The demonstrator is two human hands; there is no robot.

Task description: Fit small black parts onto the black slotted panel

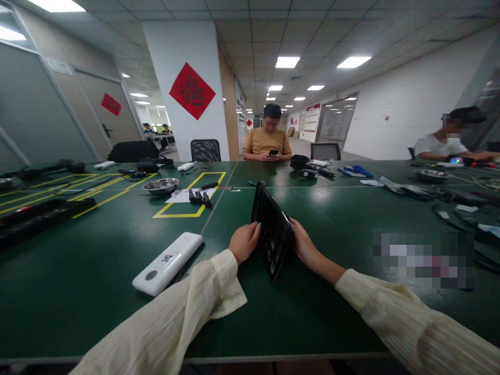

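A flat black case or tray (271,229) with small compartments on its left face stands on edge, tilted, over the green table. At its left face is my left hand (245,242), fingers closed near a small blue thing at the fingertips. My right hand (303,244) grips the case from its right side, with the fingers partly hidden behind it. To the left of my left hand lies a white power bank (167,264) marked 26, with a dark cable beside it.
Across the green table (234,323) sit a metal bowl (161,186), small black cylinders (200,198) on white paper and a black pouch (299,162). A long black tray (47,219) is at left. A person (267,138) sits opposite; another (449,138) sits at right.
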